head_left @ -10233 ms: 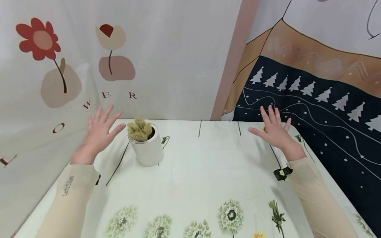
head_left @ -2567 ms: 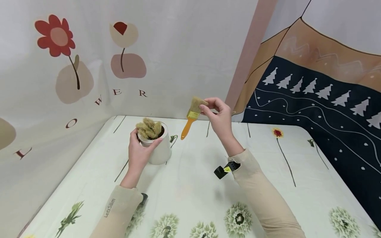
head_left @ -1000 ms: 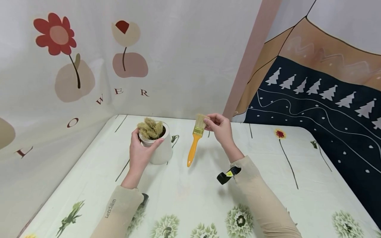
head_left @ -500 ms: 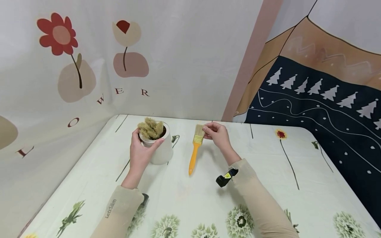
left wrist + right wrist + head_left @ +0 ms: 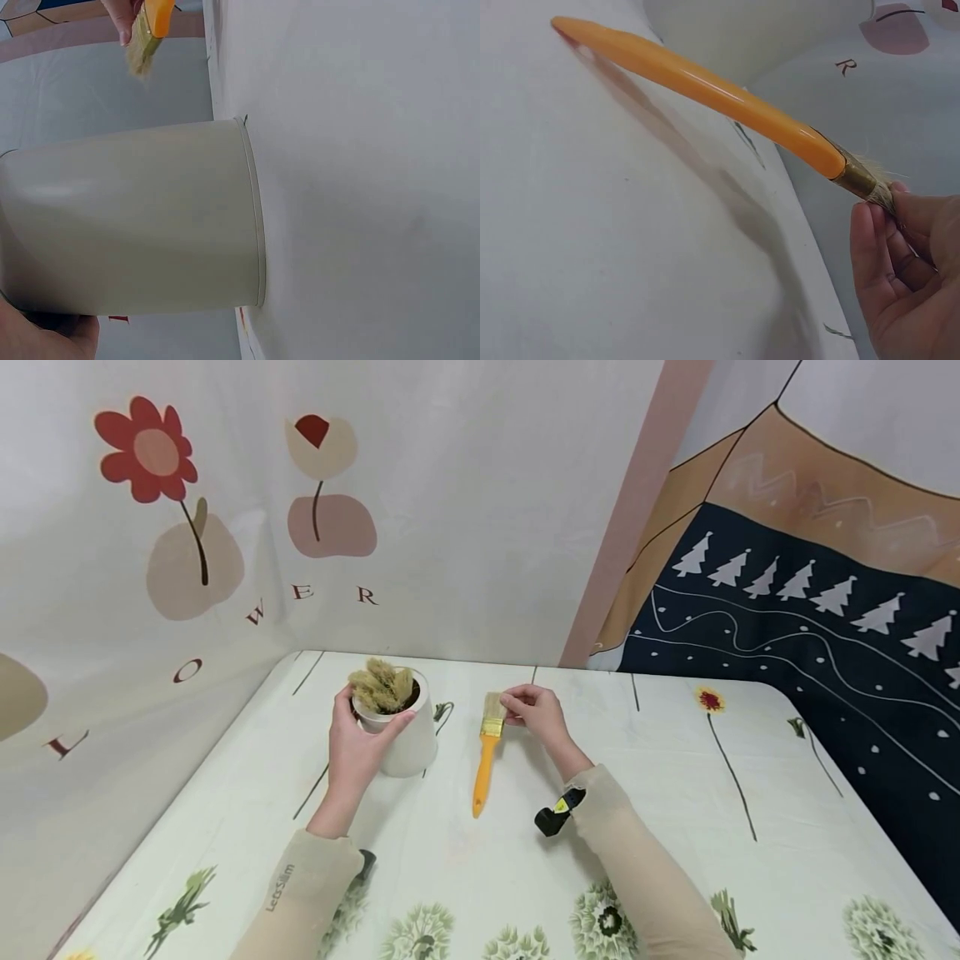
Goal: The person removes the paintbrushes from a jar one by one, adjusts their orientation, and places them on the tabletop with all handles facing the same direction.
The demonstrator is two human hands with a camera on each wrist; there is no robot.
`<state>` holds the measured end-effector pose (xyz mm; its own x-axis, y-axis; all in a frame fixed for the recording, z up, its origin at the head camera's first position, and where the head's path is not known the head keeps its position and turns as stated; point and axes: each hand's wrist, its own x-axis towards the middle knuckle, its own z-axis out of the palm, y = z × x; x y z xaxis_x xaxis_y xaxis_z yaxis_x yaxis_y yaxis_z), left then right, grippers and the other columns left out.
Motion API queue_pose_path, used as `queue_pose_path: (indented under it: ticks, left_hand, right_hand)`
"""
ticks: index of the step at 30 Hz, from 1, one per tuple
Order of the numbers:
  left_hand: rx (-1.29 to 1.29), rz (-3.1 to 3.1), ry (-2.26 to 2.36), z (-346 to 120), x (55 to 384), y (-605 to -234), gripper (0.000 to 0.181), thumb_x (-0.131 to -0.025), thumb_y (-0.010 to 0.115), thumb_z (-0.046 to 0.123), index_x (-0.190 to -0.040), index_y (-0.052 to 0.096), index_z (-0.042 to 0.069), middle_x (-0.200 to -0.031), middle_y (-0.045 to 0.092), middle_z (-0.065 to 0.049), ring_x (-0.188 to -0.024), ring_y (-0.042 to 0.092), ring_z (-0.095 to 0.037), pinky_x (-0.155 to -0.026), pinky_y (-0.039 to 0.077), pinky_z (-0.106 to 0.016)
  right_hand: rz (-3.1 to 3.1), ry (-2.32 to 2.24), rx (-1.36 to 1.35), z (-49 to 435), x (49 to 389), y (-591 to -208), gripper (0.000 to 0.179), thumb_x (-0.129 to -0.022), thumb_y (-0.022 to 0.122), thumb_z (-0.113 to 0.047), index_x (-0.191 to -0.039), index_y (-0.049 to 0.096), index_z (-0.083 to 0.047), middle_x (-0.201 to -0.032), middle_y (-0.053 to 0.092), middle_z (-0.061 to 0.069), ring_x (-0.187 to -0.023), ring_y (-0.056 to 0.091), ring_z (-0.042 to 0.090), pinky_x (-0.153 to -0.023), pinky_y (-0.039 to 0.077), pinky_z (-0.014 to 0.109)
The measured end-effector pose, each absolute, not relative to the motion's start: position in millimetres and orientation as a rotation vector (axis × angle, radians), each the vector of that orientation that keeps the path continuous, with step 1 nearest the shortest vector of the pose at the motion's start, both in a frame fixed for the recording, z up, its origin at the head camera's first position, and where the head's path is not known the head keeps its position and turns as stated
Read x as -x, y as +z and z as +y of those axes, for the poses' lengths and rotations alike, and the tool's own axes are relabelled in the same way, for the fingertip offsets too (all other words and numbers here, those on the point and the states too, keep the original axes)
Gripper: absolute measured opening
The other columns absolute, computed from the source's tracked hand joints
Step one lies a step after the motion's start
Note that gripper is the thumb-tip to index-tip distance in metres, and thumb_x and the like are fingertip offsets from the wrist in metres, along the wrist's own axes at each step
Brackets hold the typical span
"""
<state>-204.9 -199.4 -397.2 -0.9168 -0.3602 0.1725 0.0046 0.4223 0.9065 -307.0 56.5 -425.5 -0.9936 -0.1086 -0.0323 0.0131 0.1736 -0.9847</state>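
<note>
My left hand grips the rim of a white pot, thumb at the near side and fingers round the left. The pot stands on the table; dried fluffy plumes rise from its dark inside. To the right, my right hand pinches the bristles of a flat paintbrush between thumb and fingers. Its orange handle slopes down toward the person, and in the right wrist view the handle's end is at or very near the cloth. The left wrist view shows the pot's smooth wall side-on.
A white cloth printed with flowers and stems covers the table. Behind it hangs a pale curtain with flower prints, and a dark tree-patterned curtain is at the right. Black wrist cameras are strapped near both cuffs.
Ten seconds ago both hands were spread apart, holding nothing. Since then the left hand took hold of the pot, the right a paintbrush. Lately the brush came down toward the table and nearer the person.
</note>
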Motion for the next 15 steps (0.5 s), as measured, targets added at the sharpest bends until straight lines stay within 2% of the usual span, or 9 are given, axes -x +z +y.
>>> queue_pose_path:
  ticks: [4, 10, 15]
  left_hand:
    - [-0.308, -2.352, -1.502, -199.0, 203.7, -397.6, 0.107, -0.079, 0.081, 0.049, -0.157, 0.020, 0.007, -0.162, 0.028, -0.016, -0.151, 0.027, -0.033, -0.123, 0.026, -0.055]
    - [-0.306, -2.351, -1.496, -198.7, 203.7, -398.3, 0.107, -0.079, 0.081, 0.049, -0.156, 0.021, 0.007, -0.162, 0.029, -0.016, -0.150, 0.028, -0.034, -0.123, 0.026, -0.055]
    - [-0.317, -2.349, -1.492, -199.3, 203.3, -395.9, 0.107, -0.079, 0.081, 0.048, -0.157, 0.020, 0.007, -0.162, 0.028, -0.015, -0.151, 0.027, -0.034, -0.124, 0.025, -0.055]
  right_hand:
    - [2.337, -1.906, 0.074, 52.5, 307.5, -433.1, 0.022, -0.095, 0.067, -0.013, -0.110, 0.070, 0.003, -0.083, 0.065, 0.002, -0.066, 0.063, 0.008, -0.068, 0.062, 0.024]
    - [2.352, -1.849, 0.081, 49.6, 306.7, -441.8, 0.022, -0.095, 0.067, -0.012, -0.112, 0.070, 0.001, -0.098, 0.071, 0.011, -0.069, 0.064, 0.007, -0.069, 0.061, 0.024]
    - [2.351, -1.841, 0.095, 48.0, 307.4, -444.5, 0.020, -0.095, 0.067, -0.010, -0.112, 0.070, 0.000, -0.098, 0.070, 0.011, -0.068, 0.064, 0.007, -0.067, 0.060, 0.022]
